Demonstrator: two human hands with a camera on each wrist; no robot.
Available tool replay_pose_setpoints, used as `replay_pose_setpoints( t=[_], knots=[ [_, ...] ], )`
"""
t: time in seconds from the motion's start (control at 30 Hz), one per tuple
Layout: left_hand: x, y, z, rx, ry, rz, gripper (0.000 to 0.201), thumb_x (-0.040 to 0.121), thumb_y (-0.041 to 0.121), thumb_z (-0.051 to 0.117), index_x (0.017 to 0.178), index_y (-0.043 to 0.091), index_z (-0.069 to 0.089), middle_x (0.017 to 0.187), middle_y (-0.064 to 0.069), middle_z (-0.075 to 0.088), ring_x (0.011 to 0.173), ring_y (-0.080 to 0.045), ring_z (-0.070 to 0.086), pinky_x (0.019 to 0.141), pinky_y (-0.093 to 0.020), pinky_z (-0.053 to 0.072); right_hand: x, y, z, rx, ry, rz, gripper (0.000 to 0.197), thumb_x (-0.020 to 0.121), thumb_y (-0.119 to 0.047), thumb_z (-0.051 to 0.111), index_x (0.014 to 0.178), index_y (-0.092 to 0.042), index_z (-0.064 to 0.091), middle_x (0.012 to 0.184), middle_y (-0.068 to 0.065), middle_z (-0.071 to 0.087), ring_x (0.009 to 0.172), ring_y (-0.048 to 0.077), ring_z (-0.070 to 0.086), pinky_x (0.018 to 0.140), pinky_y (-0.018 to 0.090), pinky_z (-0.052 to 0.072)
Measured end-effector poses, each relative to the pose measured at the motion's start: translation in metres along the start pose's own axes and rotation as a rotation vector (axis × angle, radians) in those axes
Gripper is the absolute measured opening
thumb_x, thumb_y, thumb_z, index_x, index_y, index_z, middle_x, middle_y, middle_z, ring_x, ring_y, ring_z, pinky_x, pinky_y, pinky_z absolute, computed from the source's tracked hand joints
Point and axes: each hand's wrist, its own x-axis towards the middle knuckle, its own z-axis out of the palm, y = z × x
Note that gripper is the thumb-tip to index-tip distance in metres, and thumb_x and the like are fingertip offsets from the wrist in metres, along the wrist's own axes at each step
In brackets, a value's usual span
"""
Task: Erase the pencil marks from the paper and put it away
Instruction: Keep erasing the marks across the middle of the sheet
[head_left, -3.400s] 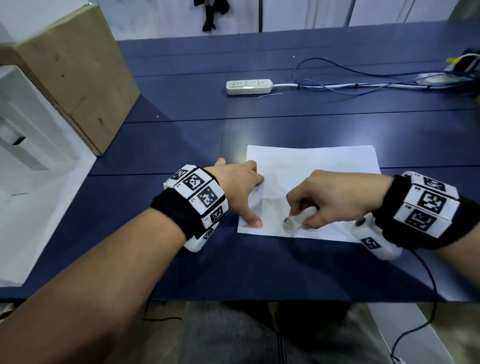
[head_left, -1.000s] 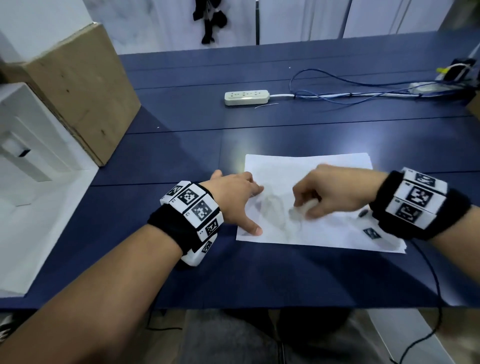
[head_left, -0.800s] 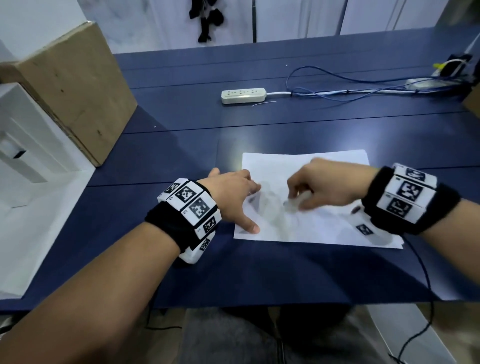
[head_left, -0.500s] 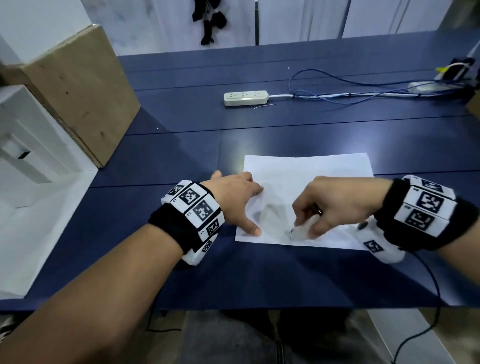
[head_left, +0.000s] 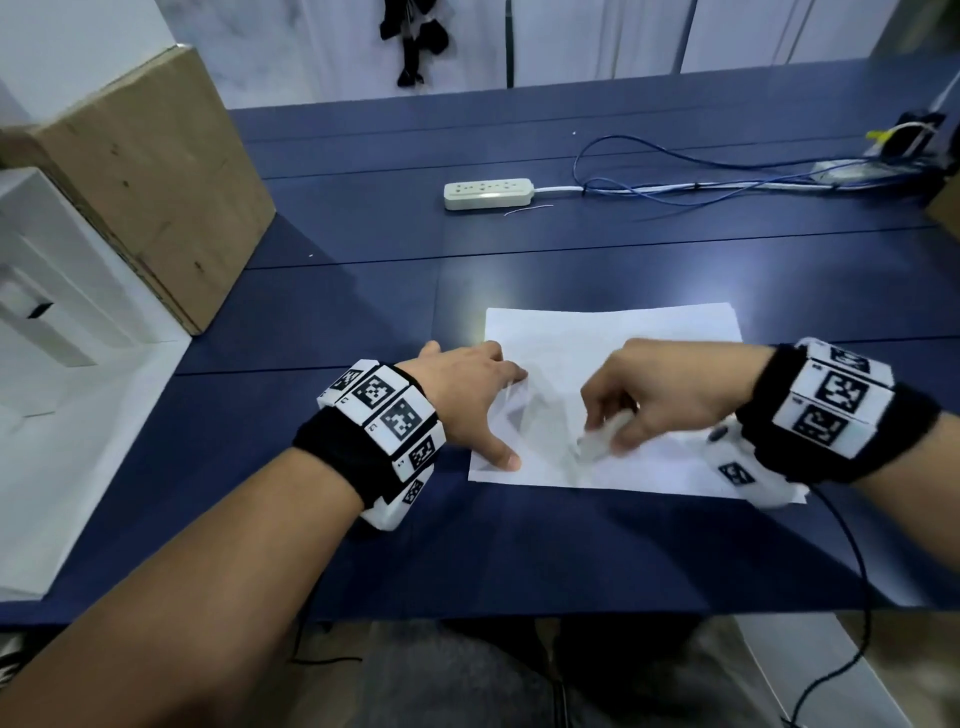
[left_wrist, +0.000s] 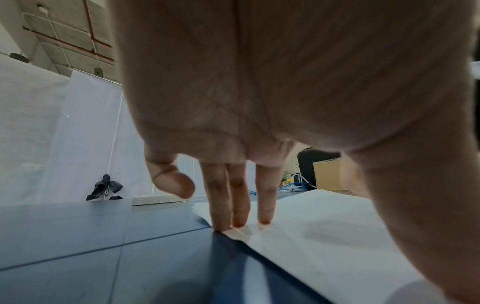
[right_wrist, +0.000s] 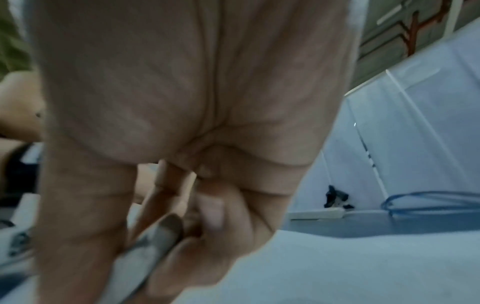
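While the left hand lies flat with straight fingers pressing the sheet's near-left edge, the right hand is curled tight around a white eraser, pinching it and driving its tip onto the paper! That sheet lies flat on the blue counter, pinned under both hands. Between the two hands there's a grey smudge of pencil on the sheet, just beside the eraser's tip, so by my reading the rubbing is well under way but not finished. The eraser is blurred, so how it meets the page can't be told. Beyond the fingertips the paper looks clean. Left to do: clear that patch, then put it away, and nothing shown says where
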Motion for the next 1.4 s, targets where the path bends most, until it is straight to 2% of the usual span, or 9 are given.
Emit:
replay_pose_setpoints(
  t=[0.17,0.37,0.57,0.77,0.83,0.97,1.17,1.33,1.4],
  knots=[
    [-0.001,0.001,-0.001,0.002,-0.004,-0.001,0.100,0.067,0.073,0.068,0.149,0.034,0.028,0.131,0.010,0.040,0.116,-0.015,0.050,0.101,-0.045,0.031,0.009,0.016,-0.015,-0.077,0.214,0.148,0.016,0.081,-0.035,0.071,0.091,-0.022,0.068,0.069,-0.011,0.063,0.068,0.008,0.057,0.055,0.023,0.040],
    [0.000,0.000,0.000,-0.003,-0.009,0.004,0.102,0.067,0.073,0.068,0.151,0.032,0.026,0.132,0.008,0.039,0.120,-0.016,0.048,0.102,-0.048,0.031,-0.007,-0.003,-0.003,0.043,-0.055,0.003,0.016,0.075,-0.022,0.078,0.089,-0.026,0.072,0.081,-0.012,0.072,0.069,-0.003,0.060,0.061,0.010,0.044],
    [-0.001,0.000,0.000,-0.003,-0.001,-0.005,0.098,0.067,0.073,0.068,0.148,0.032,0.030,0.130,0.010,0.040,0.116,-0.015,0.048,0.101,-0.046,0.031,0.009,0.018,-0.014,-0.075,0.198,0.139,0.018,0.082,-0.038,0.070,0.091,-0.023,0.069,0.072,-0.010,0.067,0.071,0.008,0.060,0.056,0.021,0.040],
    [0.000,0.000,0.000,0.001,-0.009,-0.001,0.102,0.068,0.073,0.068,0.151,0.031,0.026,0.133,0.008,0.038,0.120,-0.016,0.047,0.102,-0.048,0.032,-0.010,-0.006,0.005,0.074,-0.101,-0.008,0.014,0.074,-0.028,0.078,0.083,-0.031,0.069,0.081,-0.008,0.072,0.070,0.005,0.062,0.064,0.019,0.049],
    [0.000,0.000,0.000,0.007,-0.010,-0.002,0.101,0.068,0.072,0.068,0.151,0.032,0.026,0.133,0.008,0.038,0.120,-0.016,0.047,0.102,-0.048,0.032,-0.001,0.003,-0.002,-0.018,0.035,0.031,0.016,0.077,-0.033,0.076,0.090,-0.028,0.070,0.077,-0.008,0.070,0.070,0.006,0.060,0.063,0.024,0.048],
    [-0.002,0.001,0.000,0.004,0.000,-0.005,0.100,0.068,0.072,0.068,0.150,0.033,0.027,0.132,0.009,0.039,0.120,-0.015,0.046,0.103,-0.047,0.032,0.010,0.021,-0.013,-0.090,0.232,0.157,0.020,0.084,-0.041,0.071,0.092,-0.023,0.068,0.066,-0.013,0.062,0.065,0.001,0.055,0.053,0.019,0.035],
    [0.000,0.000,0.000,0.004,-0.006,-0.001,0.102,0.068,0.072,0.068,0.151,0.031,0.025,0.134,0.008,0.038,0.123,-0.016,0.045,0.102,-0.048,0.032,-0.007,-0.001,0.000,0.022,-0.101,0.005,0.014,0.075,-0.025,0.078,0.082,-0.032,0.067,0.077,-0.013,0.070,0.068,-0.001,0.058,0.062,0.014,0.044],
    [-0.002,0.002,-0.001,-0.004,-0.010,-0.005,0.098,0.069,0.071,0.068,0.150,0.033,0.027,0.134,0.008,0.038,0.123,-0.017,0.045,0.105,-0.049,0.030,0.014,0.018,-0.015,-0.090,0.194,0.160,0.019,0.083,-0.038,0.069,0.093,-0.022,0.068,0.071,-0.011,0.063,0.072,0.008,0.057,0.057,0.024,0.042],
    [-0.002,0.002,0.000,-0.003,-0.008,-0.008,0.098,0.069,0.071,0.068,0.150,0.033,0.027,0.135,0.008,0.038,0.124,-0.017,0.045,0.106,-0.049,0.030,0.010,0.019,-0.014,-0.075,0.199,0.139,0.018,0.082,-0.038,0.069,0.091,-0.022,0.068,0.072,-0.010,0.065,0.074,0.013,0.059,0.061,0.028,0.045]
  ],
)
